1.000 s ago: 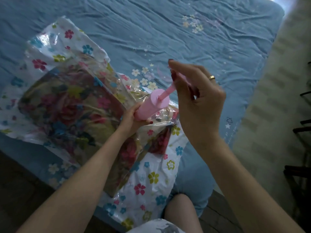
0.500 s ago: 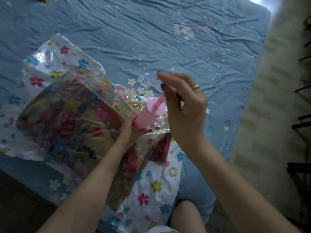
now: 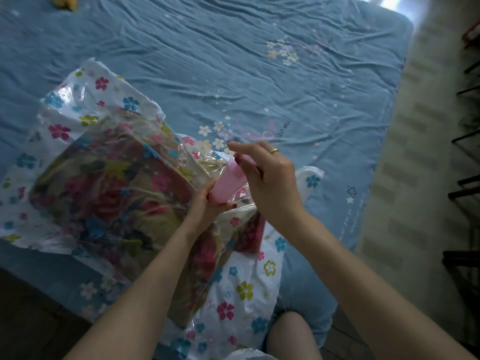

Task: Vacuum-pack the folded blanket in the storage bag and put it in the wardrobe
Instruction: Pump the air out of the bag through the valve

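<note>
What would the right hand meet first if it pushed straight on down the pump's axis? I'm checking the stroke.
Probably the pump top: the right hand sits right at it, rod hidden. Depth unclear.

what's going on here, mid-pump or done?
Mid-pump, by the look of it. A person is working a pink hand pump set on the flower-print storage bag, which lies on the blue bed with the folded blanket inside. The left hand grips the pump barrel; the right hand is at its top, handle hidden. The bag looks partly drawn down, still crinkled.
</note>
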